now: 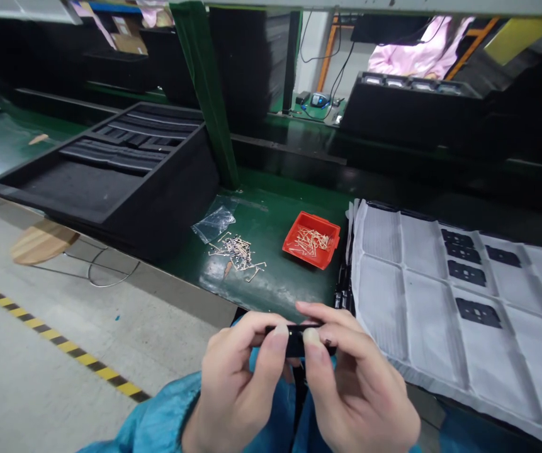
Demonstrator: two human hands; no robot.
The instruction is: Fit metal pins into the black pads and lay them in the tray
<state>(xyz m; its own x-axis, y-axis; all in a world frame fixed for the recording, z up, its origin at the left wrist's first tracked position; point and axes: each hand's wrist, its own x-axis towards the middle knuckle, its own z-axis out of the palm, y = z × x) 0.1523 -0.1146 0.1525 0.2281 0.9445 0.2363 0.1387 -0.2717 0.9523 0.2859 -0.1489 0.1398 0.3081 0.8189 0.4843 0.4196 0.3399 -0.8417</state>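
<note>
Both of my hands are raised close to the camera, above the front edge of the green bench (pixel 271 277). My left hand (pixel 235 384) and my right hand (pixel 355 390) pinch a small flat black part (pixel 295 340) between thumbs and fingertips, one hand at each end. A red bin (pixel 311 240) of small copper-coloured pins sits on the bench beyond my hands. A loose pile of the same pins (pixel 238 251) lies to its left beside an empty clear plastic bag (pixel 214 223).
A white moulded tray (pixel 440 296) with several black flat parts (pixel 469 274) in its pockets lies at the right. A large black foam tray (pixel 105 170) stands at the left, a green post (pixel 204 94) behind the bench. Another person in pink (pixel 417 50) is at the far side.
</note>
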